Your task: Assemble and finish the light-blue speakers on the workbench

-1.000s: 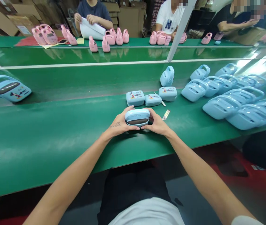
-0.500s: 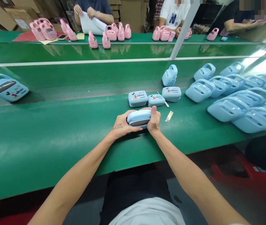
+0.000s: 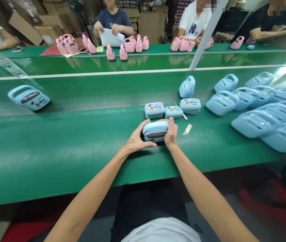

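Note:
Between both hands is a light-blue handled device (image 3: 155, 127) with a dark oval window and a cartoon print, its top handle towards me. My left hand (image 3: 138, 138) is closed around its left end, thumb along the near side. My right hand (image 3: 171, 132) grips its right end with the thumb up. Just beyond stand a blue Mickey-printed box (image 3: 154, 111), a smaller flat one (image 3: 173, 112) and a third printed box (image 3: 190, 106). A thin white stick (image 3: 184, 116) lies beside them. To the right of my right hand is a small pale strip (image 3: 187, 129).
Several blue handled devices (image 3: 255, 122) crowd the right side of the green bench (image 3: 69, 144). One blue device (image 3: 29, 97) lies far left, another (image 3: 187, 86) stands behind the boxes. Pink devices (image 3: 135, 43) and co-workers are across the bench; a slanted white post (image 3: 208, 35) rises there.
The view has shifted left, so things appear further right. The held device has tipped slightly, showing more of its printed front. Both hands keep hold of it.

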The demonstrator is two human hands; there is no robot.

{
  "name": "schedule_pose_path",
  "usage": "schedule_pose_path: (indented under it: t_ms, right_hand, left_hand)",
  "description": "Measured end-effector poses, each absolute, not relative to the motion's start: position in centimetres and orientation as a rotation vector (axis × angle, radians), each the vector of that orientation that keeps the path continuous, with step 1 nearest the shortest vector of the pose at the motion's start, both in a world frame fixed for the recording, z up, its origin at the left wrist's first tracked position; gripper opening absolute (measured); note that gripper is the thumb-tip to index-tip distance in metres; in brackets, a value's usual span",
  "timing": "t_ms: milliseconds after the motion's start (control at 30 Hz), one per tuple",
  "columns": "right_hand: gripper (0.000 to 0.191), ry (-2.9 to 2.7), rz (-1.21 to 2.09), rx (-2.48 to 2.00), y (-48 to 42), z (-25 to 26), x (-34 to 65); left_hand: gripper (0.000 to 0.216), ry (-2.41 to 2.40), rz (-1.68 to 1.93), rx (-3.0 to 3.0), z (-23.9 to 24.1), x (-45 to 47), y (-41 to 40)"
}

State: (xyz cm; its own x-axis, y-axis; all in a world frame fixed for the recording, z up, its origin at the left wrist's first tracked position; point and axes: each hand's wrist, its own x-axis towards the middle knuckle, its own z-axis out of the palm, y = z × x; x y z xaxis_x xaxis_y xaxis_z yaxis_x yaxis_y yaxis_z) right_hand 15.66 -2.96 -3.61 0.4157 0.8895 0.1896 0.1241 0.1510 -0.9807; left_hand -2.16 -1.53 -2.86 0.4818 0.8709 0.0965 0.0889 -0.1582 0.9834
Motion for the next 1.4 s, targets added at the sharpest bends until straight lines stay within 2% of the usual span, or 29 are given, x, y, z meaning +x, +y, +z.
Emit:
schedule_pose_path:
  t_ms: [100, 167, 267, 400, 467, 533, 667, 733, 867, 967, 1033, 1167, 1233, 1333, 1400]
  right_hand:
    - [0.078, -1.022, 0.790, -1.247, -3.3, -3.0, 15.7]
    - [0.064, -1.030, 0.804, -1.183, -3.7, -2.4, 16.6]
    - [0.041, -1.046, 0.741, -1.170, -3.6, -1.3, 20.2]
    - [0.028, -1.217, 0.401, -1.331, -0.2, 0.9, 27.9]
    - [0.031, -1.414, 0.136, -1.489, 3.3, 2.4, 31.5]
    - [0.044, -1.634, -0.070, -1.651, 7.2, 3.7, 34.2]
    - [0.060, -1.928, -0.175, -1.859, 13.9, 4.8, 36.9]
    - [0.053, -2.078, -0.201, -1.884, 15.7, 4.9, 37.3]
    - [0.023, -2.106, -0.218, -1.793, 17.1, 5.4, 36.5]
    - [0.021, -2.024, -0.261, -1.753, 17.1, 7.1, 34.9]
    - [0.019, -1.959, -0.274, -1.730, 16.7, 9.0, 33.4]
    - [0.020, -1.943, -0.209, -1.610, 14.7, 12.6, 28.3]
    - [0.015, -2.012, -0.076, -1.510, 13.3, 13.4, 24.5]
    - [0.020, -2.089, 0.442, -1.316, 11.4, 12.8, 18.7]
    - [0.022, -2.090, 0.704, -1.204, 10.6, 11.7, 16.3]
  left_hand:
    - [0.098, 0.952, 0.818, 1.706, -1.7, -2.5, -1.8]
    - [0.087, 1.031, 0.804, 1.747, -0.4, -3.3, -1.7]
    - [0.086, 1.192, 0.893, 1.664, 1.2, -6.2, 0.4]
    - [0.084, 1.666, 1.254, 1.505, 2.3, -11.2, 7.6]
    - [0.078, 1.920, 1.363, 1.411, 2.8, -13.1, 11.8]
    - [0.075, 2.113, 1.360, 1.337, 3.1, -14.6, 15.4]
    - [0.078, 2.247, 1.267, 1.280, 2.8, -16.3, 19.0]
    - [0.082, 2.189, 1.269, 1.297, 2.2, -16.8, 19.2]
    - [0.090, 2.077, 1.451, 1.440, 1.6, -17.6, 18.0]
    - [0.078, 1.964, 1.745, 1.571, 2.0, -17.5, 16.0]
    - [0.070, 1.712, 1.828, 1.628, 2.6, -16.7, 14.3]
    - [0.067, 1.101, 1.511, 1.453, 3.8, -12.0, 10.2]
    - [0.080, 0.863, 1.296, 1.237, 4.1, -8.9, 8.0]
    - [0.100, 0.582, 1.063, 0.926, 4.1, -5.1, 5.0]
    - [0.101, 0.511, 0.985, 0.774, 3.7, -4.2, 3.6]
